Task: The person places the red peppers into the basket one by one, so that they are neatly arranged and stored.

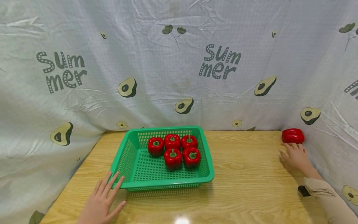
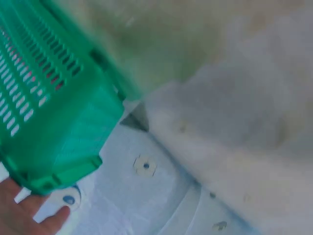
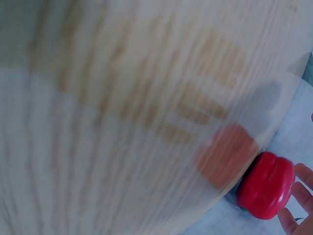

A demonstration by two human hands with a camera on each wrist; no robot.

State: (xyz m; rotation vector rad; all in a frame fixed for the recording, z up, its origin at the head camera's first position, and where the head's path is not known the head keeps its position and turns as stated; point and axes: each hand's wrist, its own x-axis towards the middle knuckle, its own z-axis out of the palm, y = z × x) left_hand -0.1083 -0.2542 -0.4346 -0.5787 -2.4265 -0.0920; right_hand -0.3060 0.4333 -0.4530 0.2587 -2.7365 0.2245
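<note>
A green perforated basket (image 1: 167, 184) stands on the table with several red bell peppers (image 1: 173, 158) grouped in its right half. My left hand (image 1: 101, 199) lies at its near left corner, fingers spread and reaching the rim. In the left wrist view the fingers (image 2: 32, 210) show at the basket's edge. At the table's far right corner one red bell pepper (image 1: 293, 136) lies on its side. Just in front of it is my right hand (image 1: 297, 157), fingers extended toward it. The right wrist view shows the fingertips (image 3: 302, 193) close beside this pepper, not wrapped round it; contact is unclear.
A wooden table (image 1: 246, 174) carries everything. Printed cloth (image 1: 156, 62) hangs behind it and along both sides, close to the lone pepper. Near the right sleeve a small black object (image 1: 303, 191) shows.
</note>
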